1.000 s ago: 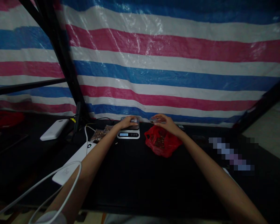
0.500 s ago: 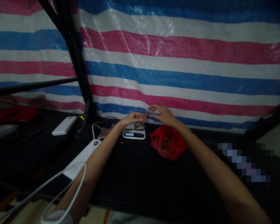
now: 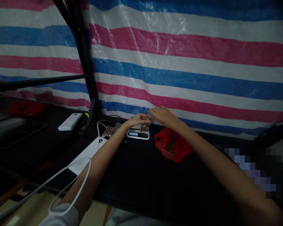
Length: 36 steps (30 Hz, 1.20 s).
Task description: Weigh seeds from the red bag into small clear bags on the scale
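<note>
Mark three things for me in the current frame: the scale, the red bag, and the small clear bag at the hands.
Scale (image 3: 138, 135): head view, on its front panel.
Red bag (image 3: 176, 155): head view, on its front wall.
Small clear bag (image 3: 144, 126): head view, on its filled lower part.

The scale (image 3: 138, 134) presented a smooth white housing, apparently plastic, with a dark, glossy front panel. Over the scale, the clear bag (image 3: 145, 126) was thin, transparent plastic film. Left of the scale, the packets (image 3: 109, 130) were of similar film. Right of the scale, the red bag (image 3: 161, 146) was thin, crumpled plastic with slight sheen. Behind the scale, the striped sheet (image 3: 179, 78) appeared to be plastic, wrinkled and glossy. Beneath the scale, the tabletop (image 3: 132, 169) looked matt. Farther left of the scale, the white case (image 3: 70, 122) appeared smooth, hard plastic.
</note>
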Tool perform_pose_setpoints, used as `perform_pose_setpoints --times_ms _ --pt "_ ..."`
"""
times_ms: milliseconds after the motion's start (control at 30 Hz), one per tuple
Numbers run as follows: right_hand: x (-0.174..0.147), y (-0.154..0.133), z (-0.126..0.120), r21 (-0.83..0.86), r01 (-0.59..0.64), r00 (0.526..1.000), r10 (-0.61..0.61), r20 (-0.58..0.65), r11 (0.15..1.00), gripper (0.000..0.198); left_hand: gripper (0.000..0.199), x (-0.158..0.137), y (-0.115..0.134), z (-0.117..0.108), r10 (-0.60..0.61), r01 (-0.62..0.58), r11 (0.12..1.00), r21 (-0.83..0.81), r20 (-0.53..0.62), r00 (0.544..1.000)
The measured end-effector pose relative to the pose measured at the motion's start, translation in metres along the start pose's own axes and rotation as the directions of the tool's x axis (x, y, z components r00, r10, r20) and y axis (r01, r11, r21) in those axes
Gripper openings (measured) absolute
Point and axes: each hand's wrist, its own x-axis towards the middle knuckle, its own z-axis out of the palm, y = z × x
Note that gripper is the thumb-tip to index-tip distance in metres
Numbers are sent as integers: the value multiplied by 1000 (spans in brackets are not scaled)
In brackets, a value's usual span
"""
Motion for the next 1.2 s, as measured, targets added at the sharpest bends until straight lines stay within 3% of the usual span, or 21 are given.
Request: perform_pose_setpoints --times_ms 167,300,367,433,500,600,733,833,933,1033,1200 --pt "-4 -4 3 -15 1 1000 -1 15 1000 33 45 0 -3 -2 -9 9 1000 11 17 1000" --pt "-15 6 25 209 -227 968 244 -56 951 41 52 0 0 -9 -12 11 1000 -15 -18 1000" --pt "-24 13 46 407 -348 924 382 -1 845 39 55 -1 1 -14 -21 22 1000 11 -60 998" --pt "-36 18 71 582 -492 860 465 209 648 34 56 -3 1 -18 -30 37 997 67 -94 995" --pt "-47 19 93 655 -602 792 446 417 456 36 54 -4 1 -22 -33 46 991 128 -98 995" --pt "-61 17 115 689 -631 771 385 506 357 37 50 -6 -1 -24 -35 51 977 206 -84 996" --pt "-62 14 118 664 -618 786 331 522 420 53 49 -6 -3 -26 -10 34 967 253 -97 995" --pt "-47 13 107 630 -620 781 449 434 468 70 50 -5 -4 -27 -9 35 966 257 -101 995" --pt "-25 5 95 535 -631 768 552 326 562 48 52 -5 -4 -28 -7 32 966 257 -98 995" --pt "-5 -12 92 391 -620 785 540 305 680 26 51 -5 -8 -29 15 16 961 275 -108 994" --pt "8 -34 104 285 -578 815 523 249 765 22 49 -3 -15 -29 13 21 962 273 -121 993"
